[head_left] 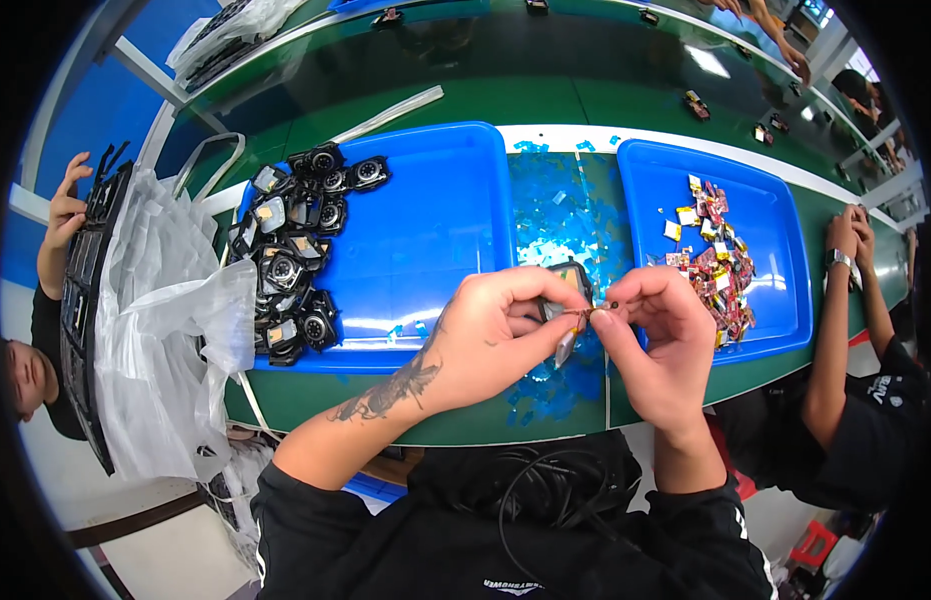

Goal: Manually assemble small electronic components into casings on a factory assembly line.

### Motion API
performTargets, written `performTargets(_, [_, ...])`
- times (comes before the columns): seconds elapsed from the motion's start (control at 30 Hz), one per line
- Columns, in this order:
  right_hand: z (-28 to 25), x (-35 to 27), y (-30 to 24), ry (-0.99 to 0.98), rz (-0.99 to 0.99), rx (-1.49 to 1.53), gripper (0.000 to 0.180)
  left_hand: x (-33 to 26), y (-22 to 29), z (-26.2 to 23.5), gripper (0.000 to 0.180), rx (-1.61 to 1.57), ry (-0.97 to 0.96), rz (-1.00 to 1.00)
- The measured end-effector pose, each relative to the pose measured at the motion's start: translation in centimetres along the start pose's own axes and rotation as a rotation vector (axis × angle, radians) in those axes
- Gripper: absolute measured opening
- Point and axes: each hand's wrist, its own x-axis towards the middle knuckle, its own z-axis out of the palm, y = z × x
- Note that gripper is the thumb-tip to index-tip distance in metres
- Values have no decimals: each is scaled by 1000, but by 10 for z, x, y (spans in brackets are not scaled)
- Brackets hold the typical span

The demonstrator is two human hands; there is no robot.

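My left hand (520, 318) is closed in a pinch around a small black housing (571, 270), part of which shows behind the fingers. A flat silvery piece (565, 346) hangs just below its fingertips. My right hand (657, 335) is also pinched, thumb against forefinger, with its tips almost meeting the left ones. Between the two pinches runs a thin reddish piece (589, 311), too small to make out well. Both hands are above the green bench, over a strip strewn with blue film bits (545, 215).
Left, a blue tray (425, 215) holds several black housings (285, 268). Right, another blue tray (785, 260) holds red circuit boards with silver-and-yellow cells (720, 275). Beyond runs a dark green belt (545, 85) carrying small parts. Translucent plastic sheeting (150, 320) and people flank the bench.
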Motion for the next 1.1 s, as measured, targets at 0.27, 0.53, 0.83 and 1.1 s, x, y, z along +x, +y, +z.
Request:
performTargets(0.27, [9, -3, 3, 139, 18, 152, 37, -5, 0, 9, 44, 77, 26, 176])
performTargets(0.53, [5, -5, 3, 89, 4, -18, 39, -3, -6, 4, 44, 158, -3, 249])
performTargets(0.83, [16, 4, 3, 70, -10, -166, 48, -2, -11, 12, 51, -90, 96, 220])
performTargets(1.1, [7, 38, -16, -121, 33, -267, 46, -1, 3, 4, 47, -3, 209, 244])
